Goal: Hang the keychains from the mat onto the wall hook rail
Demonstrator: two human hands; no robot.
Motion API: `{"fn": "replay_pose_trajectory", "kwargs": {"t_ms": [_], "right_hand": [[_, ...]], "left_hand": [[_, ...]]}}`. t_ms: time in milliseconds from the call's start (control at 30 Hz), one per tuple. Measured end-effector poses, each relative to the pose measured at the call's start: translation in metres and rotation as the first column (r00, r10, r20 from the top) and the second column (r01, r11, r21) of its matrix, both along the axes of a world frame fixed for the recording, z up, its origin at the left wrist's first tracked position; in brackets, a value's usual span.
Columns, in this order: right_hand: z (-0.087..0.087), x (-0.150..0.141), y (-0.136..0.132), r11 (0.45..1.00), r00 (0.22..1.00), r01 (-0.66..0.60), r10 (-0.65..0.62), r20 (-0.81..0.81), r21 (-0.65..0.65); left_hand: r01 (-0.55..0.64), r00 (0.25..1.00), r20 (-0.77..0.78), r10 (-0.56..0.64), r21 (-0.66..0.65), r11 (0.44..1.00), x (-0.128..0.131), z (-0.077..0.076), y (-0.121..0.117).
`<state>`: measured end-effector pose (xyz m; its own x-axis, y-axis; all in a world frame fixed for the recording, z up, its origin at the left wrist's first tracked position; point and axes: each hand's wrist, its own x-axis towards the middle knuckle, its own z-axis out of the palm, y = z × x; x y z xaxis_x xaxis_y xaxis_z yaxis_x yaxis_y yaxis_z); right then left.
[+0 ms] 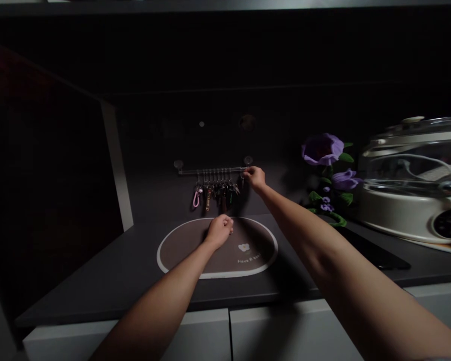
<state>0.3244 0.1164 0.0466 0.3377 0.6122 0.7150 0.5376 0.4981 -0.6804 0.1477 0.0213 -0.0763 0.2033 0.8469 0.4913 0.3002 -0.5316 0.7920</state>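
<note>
Transparent key rail (214,171): right hand (255,179) pinches at its right end; left hand (219,231) curls near far edge of mat (186,248), both grasps unclear

One rail (214,171), two suction cups (178,164), one mat (188,250), two large flowers (323,150), one appliance (398,208)

Apparently a home — hanging keys (235,189), purple flowers (323,150) and a countertop appliance (396,209) above white cupboards (199,335).

Bare left hand (220,231) and right hand (255,179), 2 bare forearms (178,291)
</note>
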Motion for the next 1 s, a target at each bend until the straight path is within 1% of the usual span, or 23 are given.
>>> {"fn": "replay_pose_trajectory", "kwargs": {"t_ms": [133, 333, 433, 533, 600, 667, 733, 800, 867, 900, 933, 1000], "right_hand": [[-0.006, 0.002, 0.003, 1.0, 0.999, -0.005, 0.004, -0.045, -0.01], [-0.018, 0.003, 0.004, 0.997, 0.989, -0.058, 0.052, -0.135, -0.047], [-0.023, 0.003, 0.002, 0.997, 0.987, -0.061, 0.053, -0.151, -0.046], [-0.028, 0.002, -0.007, 0.999, 0.988, -0.034, 0.028, -0.151, -0.041], [-0.033, -0.001, -0.018, 0.999, 0.989, -0.009, 0.002, -0.151, -0.045], [-0.04, -0.007, -0.032, 0.998, 0.987, -0.024, 0.014, -0.162, -0.061], [-0.049, -0.016, -0.05, 0.989, 0.979, -0.112, 0.093, -0.183, -0.094], [-0.059, -0.027, -0.072, 0.959, 0.953, -0.246, 0.215, -0.212, -0.137], [-0.067, -0.038, -0.096, 0.904, 0.905, -0.384, 0.327, -0.274, -0.189], [-0.071, -0.042, -0.108, 0.872, 0.879, -0.44, 0.37, -0.3, -0.214], [-0.073, -0.046, -0.119, 0.839, 0.855, -0.492, 0.415, -0.312, -0.232], [-0.078, -0.05, -0.139, 0.791, 0.817, -0.565, 0.495, -0.294, -0.237]], "left_hand": [[0.0, 1.0, 0.016, 0.0, -0.003, 1.0, 0.001, -0.001, 0.001], [0.01, 0.999, 0.039, -0.009, -0.006, 1.0, 0.001, -0.003, 0.004], [0.011, 0.999, 0.042, -0.011, -0.008, 1.0, 0.0, -0.003, 0.005], [0.01, 0.999, 0.034, -0.01, 0.004, 1.0, -0.001, -0.002, 0.006], [0.005, 0.999, 0.034, -0.005, 0.001, 1.0, -0.002, -0.002, 0.006], [0.012, 0.999, 0.051, -0.01, -0.034, 0.999, -0.003, -0.002, 0.005], [0.05, 0.995, 0.087, -0.043, -0.09, 0.995, -0.004, 0.001, 0.002], [0.073, 0.989, 0.138, -0.054, -0.139, 0.988, -0.005, 0.007, -0.004], [0.077, 0.984, 0.17, -0.051, -0.15, 0.986, -0.008, 0.018, -0.012], [0.094, 0.983, 0.169, -0.07, -0.139, 0.986, -0.01, 0.025, -0.017], [0.113, 0.983, 0.16, -0.094, -0.116, 0.987, -0.014, 0.032, -0.022], [0.154, 0.978, 0.153, -0.141, -0.075, 0.985, -0.025, 0.044, -0.035]]}}
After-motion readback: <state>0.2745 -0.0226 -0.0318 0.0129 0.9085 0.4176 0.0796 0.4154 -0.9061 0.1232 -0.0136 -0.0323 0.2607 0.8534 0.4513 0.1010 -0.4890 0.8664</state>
